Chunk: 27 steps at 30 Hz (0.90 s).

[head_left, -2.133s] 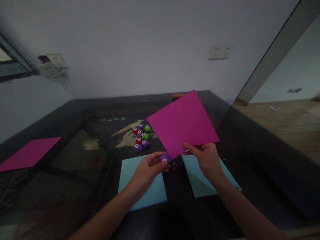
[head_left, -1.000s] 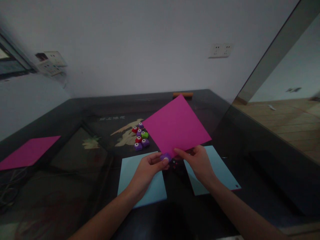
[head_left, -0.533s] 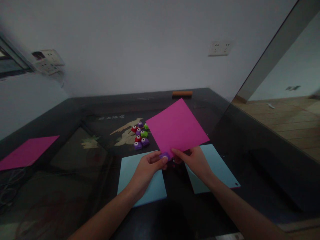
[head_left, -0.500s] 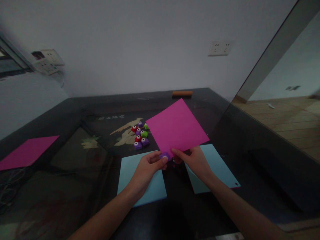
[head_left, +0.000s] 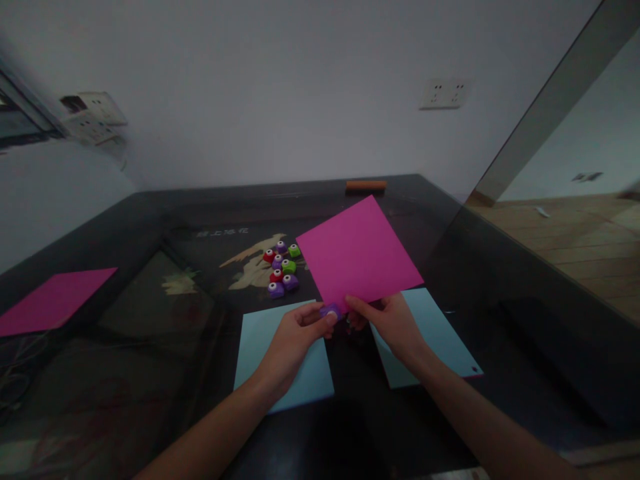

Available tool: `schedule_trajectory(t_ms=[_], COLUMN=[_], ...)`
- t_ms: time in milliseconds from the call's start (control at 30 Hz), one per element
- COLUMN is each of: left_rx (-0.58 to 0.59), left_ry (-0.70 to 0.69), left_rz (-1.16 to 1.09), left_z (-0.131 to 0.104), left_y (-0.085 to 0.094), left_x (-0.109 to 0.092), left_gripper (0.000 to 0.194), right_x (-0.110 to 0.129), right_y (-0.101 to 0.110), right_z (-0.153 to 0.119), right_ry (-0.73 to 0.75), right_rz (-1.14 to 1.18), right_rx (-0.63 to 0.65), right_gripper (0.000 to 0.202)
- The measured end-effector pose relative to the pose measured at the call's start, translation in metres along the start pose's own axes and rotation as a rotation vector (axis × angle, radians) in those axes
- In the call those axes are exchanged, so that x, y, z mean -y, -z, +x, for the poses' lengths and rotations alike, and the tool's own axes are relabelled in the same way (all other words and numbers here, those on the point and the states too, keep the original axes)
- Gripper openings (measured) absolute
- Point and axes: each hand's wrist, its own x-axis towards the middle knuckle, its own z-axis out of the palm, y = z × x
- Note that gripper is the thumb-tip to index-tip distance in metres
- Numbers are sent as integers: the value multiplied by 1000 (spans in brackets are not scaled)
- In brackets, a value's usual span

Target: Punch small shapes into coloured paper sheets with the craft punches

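Between the thumb and fingers of my left hand point(head_left: 300, 333) is a small purple piece with a round white spot point(head_left: 331, 312), at the near corner of a pink sheet point(head_left: 361, 253). My right hand point(head_left: 387, 320) pinches that sheet close to the same corner, its thumb on top. The sheet is raised and tilted over the dark table. Under my left hand lies a light blue sheet point(head_left: 255, 340), and another light blue sheet point(head_left: 435, 333) lies partly beneath my right hand and wrist.
Several purple, red and green eye-like pieces point(head_left: 289, 267) are grouped left of the raised sheet. A pink sheet point(head_left: 57, 300) lies far left on the dark table point(head_left: 210, 207). An orange-brown bar point(head_left: 366, 185) rests at the back edge.
The pink sheet has shifted slightly to the right, showing more of a green piece beside it. Both hands keep nearly the same place and hold.
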Motion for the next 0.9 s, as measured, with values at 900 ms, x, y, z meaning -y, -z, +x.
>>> schedule_trajectory(t_ms=[900], left_rx=[-38], left_ry=[17], left_rz=[-19], left_z=[-1], left_y=[-3], left_x=[1], left_gripper=[43], right_x=[2], right_y=[-1], right_z=[-2], right_ry=[50], right_rz=[-36], right_rx=[-17], right_gripper=[31])
